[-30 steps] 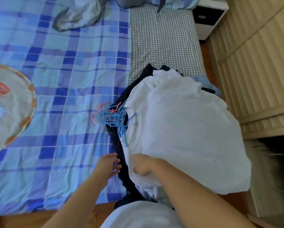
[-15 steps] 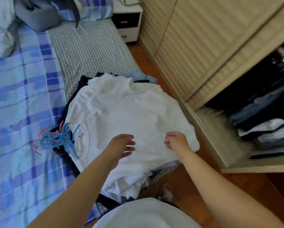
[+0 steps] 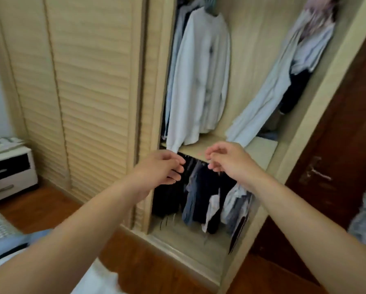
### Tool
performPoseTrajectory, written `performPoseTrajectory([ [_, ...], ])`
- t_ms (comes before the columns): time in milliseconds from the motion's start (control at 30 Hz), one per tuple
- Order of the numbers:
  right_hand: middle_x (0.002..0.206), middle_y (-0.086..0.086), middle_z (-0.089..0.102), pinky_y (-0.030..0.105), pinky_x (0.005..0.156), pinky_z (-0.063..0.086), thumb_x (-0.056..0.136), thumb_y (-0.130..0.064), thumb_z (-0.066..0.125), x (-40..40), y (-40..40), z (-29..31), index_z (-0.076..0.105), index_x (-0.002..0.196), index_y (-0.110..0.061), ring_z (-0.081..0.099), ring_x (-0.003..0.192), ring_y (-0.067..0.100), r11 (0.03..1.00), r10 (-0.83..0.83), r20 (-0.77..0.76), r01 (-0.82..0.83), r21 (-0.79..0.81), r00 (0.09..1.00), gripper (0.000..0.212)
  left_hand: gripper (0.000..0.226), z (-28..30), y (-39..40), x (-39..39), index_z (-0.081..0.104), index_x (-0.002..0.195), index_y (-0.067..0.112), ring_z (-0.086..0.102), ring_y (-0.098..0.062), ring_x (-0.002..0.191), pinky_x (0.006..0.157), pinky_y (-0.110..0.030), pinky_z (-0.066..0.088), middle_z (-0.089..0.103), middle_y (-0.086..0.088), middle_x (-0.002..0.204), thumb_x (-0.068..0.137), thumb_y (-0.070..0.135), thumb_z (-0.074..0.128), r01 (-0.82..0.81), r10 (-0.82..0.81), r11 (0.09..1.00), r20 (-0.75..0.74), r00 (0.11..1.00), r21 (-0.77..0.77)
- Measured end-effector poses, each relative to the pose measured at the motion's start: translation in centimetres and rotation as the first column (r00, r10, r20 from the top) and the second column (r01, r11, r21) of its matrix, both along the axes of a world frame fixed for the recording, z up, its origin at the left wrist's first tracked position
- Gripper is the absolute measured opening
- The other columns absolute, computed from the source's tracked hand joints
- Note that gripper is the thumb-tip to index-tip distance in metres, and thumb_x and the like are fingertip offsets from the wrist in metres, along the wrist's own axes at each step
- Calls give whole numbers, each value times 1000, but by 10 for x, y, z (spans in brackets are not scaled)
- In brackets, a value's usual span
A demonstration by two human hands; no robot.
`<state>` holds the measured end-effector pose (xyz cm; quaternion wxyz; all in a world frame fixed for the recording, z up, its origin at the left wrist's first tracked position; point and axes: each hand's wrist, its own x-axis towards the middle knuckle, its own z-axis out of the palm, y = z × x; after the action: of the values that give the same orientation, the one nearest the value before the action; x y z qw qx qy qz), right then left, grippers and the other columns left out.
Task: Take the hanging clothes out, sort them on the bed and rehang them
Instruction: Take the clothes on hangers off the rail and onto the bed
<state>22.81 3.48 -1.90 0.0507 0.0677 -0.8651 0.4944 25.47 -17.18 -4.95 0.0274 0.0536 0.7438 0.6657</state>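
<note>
Both hands, the left hand (image 3: 159,167) and right hand (image 3: 226,160), reach out empty with fingers loosely curled toward the open pale wooden wardrobe (image 3: 260,152), where white long-sleeved shirts (image 3: 201,81) hang above dark hanging clothes (image 3: 201,192).

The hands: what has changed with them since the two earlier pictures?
The right hand let go of the white clothes on the bed. Both hands left the pile and now reach toward the open wardrobe, the left hand beside the right. The view turned from bed to wardrobe. Both hands are still empty.
</note>
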Motion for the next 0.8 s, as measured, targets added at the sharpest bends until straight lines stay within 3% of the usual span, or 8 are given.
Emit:
performPoseTrajectory([
  [167,86,3,71,38,74,55,95,-7,55,-33,114,130,68,85,-21,69,68,15,962,-115,-337,190,199,935,22,20,142,88,-75,72,96,10,68,-18,68,69,-29,58,74,-7,83,98,8,52,38,-89,986,-320,943,-161],
  [300,88,-10,66,30,73,53,96,-15,51,-66,172,189,63,87,-34,65,79,10,833,-132,-507,372,409,852,24,19,223,149,-131,71,93,13,70,-16,67,71,-34,57,75,-5,83,96,14,53,-49,-169,914,-486,857,-403],
  [400,98,-6,65,33,79,53,96,-18,46,-92,199,204,64,96,-28,61,89,14,725,-156,-540,467,506,827,20,21,255,185,-180,71,95,13,71,-22,75,69,-31,56,74,-4,88,98,18,51,-218,-246,767,-590,769,-604],
  [467,99,-2,64,36,80,54,97,-19,44,-112,209,208,65,101,-21,61,88,16,654,-172,-537,503,565,826,22,23,265,200,-214,69,96,17,66,-23,81,68,-33,53,71,-3,93,98,23,47,-389,-305,581,-634,710,-715],
  [567,101,1,64,39,80,55,97,-18,44,-145,219,212,65,104,-19,61,89,19,554,-179,-551,546,628,815,22,21,275,210,-270,61,93,18,60,-26,82,70,-34,49,63,-5,94,97,23,41,-576,-358,329,-664,657,-748],
  [800,98,4,62,38,74,53,86,-12,44,-263,207,249,61,97,-15,60,89,28,364,-168,-668,676,641,725,20,20,302,202,-395,59,98,18,56,-29,83,71,-34,43,60,-7,100,95,23,40,-706,-398,249,-735,549,-662],
])
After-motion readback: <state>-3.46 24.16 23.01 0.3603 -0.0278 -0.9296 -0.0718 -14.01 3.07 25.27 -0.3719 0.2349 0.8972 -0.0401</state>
